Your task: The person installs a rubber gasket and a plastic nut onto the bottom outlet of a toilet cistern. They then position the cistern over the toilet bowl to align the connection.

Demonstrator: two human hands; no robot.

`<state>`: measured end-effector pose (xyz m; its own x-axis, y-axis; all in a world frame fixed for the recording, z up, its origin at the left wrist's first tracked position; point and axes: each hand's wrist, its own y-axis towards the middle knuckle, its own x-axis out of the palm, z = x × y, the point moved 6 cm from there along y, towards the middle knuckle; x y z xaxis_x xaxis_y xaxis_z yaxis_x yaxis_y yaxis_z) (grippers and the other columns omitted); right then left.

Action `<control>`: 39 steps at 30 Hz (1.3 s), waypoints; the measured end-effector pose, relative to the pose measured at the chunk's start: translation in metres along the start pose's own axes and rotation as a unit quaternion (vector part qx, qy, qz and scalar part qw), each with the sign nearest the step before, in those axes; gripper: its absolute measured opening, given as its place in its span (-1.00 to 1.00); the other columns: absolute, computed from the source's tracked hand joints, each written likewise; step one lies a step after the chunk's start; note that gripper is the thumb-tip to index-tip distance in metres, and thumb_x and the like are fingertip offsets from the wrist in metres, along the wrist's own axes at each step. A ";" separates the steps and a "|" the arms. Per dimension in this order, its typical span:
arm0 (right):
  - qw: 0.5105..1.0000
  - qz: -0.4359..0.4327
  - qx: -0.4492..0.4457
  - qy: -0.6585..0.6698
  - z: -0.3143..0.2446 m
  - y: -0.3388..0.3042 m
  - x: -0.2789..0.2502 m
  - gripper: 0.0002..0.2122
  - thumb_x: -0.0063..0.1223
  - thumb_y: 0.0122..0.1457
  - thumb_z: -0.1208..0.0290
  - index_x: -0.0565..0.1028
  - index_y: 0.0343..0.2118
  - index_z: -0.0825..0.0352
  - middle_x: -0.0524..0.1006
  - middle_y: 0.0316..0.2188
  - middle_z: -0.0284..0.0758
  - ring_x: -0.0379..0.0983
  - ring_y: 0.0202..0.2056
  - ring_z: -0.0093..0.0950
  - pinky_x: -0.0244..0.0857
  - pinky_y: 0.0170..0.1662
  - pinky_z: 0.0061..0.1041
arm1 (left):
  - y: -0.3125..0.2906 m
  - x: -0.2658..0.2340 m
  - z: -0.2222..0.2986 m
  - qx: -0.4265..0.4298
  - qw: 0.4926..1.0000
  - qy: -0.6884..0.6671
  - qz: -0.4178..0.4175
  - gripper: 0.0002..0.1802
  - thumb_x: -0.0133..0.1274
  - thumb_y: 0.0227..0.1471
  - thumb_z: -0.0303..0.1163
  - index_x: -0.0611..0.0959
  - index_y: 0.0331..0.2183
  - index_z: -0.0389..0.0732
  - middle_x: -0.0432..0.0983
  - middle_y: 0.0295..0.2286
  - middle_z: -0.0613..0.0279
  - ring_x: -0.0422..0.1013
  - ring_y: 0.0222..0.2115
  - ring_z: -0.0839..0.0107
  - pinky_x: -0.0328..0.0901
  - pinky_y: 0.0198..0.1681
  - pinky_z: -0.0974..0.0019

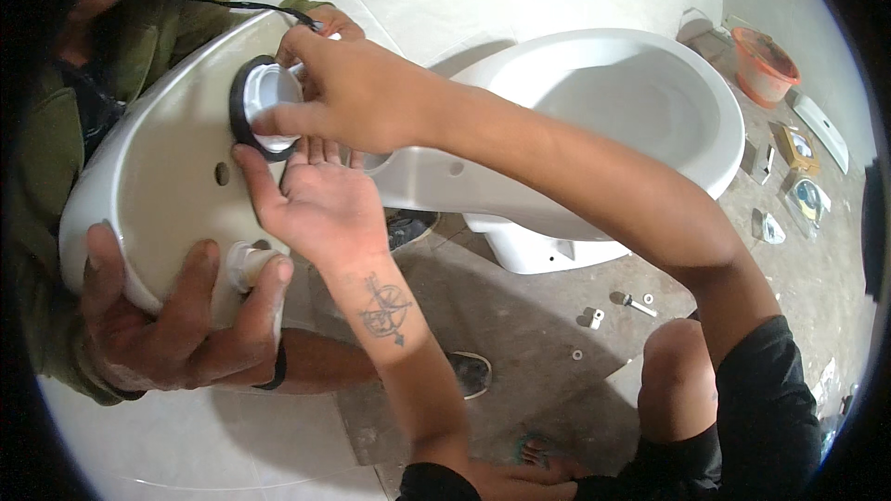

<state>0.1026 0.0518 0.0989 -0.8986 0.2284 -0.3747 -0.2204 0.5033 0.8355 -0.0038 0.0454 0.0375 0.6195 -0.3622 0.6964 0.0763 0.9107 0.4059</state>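
Observation:
A co-worker holds a white ceramic toilet tank (167,213) tilted at the left, its underside facing me. A white plastic flush-valve outlet (271,93) with a black rubber gasket (238,111) around it sits on that underside. My right hand (343,97) grips the white outlet's rim, thumb inside it and fingers curled over the far edge. Just below, my left hand (325,195) is palm up with its fingers stretched out beside the gasket's lower edge; its fingertips are partly hidden under my right hand. A white plastic threaded fitting (249,264) pokes out lower on the tank, by the co-worker's hand (186,325).
Behind my arms stands a white toilet bowl (640,121). On the floor at right are an orange bucket (766,70), a white lid (821,133), a small box (799,148), a plastic packet (807,202), a bolt (640,305) and several small white parts. The co-worker's shoe (471,375) is near my left forearm.

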 end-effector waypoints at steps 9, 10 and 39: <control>0.981 -0.009 0.104 0.164 0.001 -0.006 0.001 -0.40 0.33 0.00 0.33 0.25 0.05 0.35 0.41 -0.14 -0.09 0.49 -0.15 -0.40 0.42 -0.14 -0.37 | -0.002 -0.008 -0.001 0.038 0.996 0.009 0.080 -0.20 -0.11 0.22 0.15 0.30 0.21 -0.31 0.28 0.15 0.11 0.15 0.20 0.28 -0.26 0.32 0.02; 0.990 -0.021 0.047 0.131 -0.004 -0.007 0.000 -0.39 0.33 0.01 0.31 0.24 0.06 0.36 0.41 -0.13 -0.09 0.49 -0.15 -0.41 0.42 -0.15 -0.36 | 0.001 -0.006 0.001 0.062 0.997 0.042 0.033 -0.17 -0.11 0.21 0.18 0.27 0.23 -0.30 0.22 0.18 0.12 0.13 0.21 0.29 -0.33 0.32 0.01; 0.980 0.040 0.043 0.190 -0.008 -0.021 0.002 -0.36 0.24 0.12 0.21 0.16 0.19 0.27 0.44 -0.09 -0.12 0.49 -0.18 -0.36 0.39 -0.07 -0.27 | -0.003 0.009 0.004 0.115 0.991 0.063 -0.026 -0.17 0.00 0.12 0.20 0.34 0.16 -0.26 0.22 0.11 0.14 0.09 0.16 0.38 -0.16 0.29 0.11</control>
<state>0.1024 0.0352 0.0842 -0.9917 -0.0482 -0.1188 -0.1251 0.5677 0.8137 -0.0013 0.0389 0.0453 0.7132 -0.3669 0.5972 -0.0609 0.8164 0.5743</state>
